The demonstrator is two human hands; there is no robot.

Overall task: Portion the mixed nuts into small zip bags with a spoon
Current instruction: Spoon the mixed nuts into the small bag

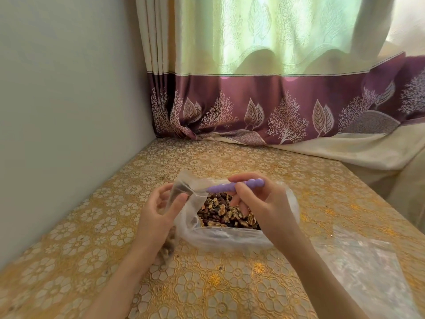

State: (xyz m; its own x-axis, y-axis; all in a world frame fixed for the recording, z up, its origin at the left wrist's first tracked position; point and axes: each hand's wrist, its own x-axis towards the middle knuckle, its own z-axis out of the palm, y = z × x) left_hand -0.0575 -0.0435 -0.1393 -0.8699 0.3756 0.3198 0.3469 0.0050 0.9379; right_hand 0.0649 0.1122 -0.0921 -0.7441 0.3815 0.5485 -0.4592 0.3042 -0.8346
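Note:
A big clear plastic bag (220, 238) lies open on the table, full of mixed nuts (227, 215). My right hand (259, 203) holds a purple beaded spoon handle (232, 186) above the nuts; the spoon's bowl points left and is hidden at the mouth of a small zip bag (181, 192). My left hand (158, 210) grips that small clear bag by its upper edge. The bag hangs down behind my left wrist, with some nuts (167, 247) showing in its bottom.
The table (230, 284) has a yellow floral cover. More clear plastic bags (368, 261) lie flat at the right, near the table edge. A grey wall runs along the left and a curtain (253, 107) hangs at the back.

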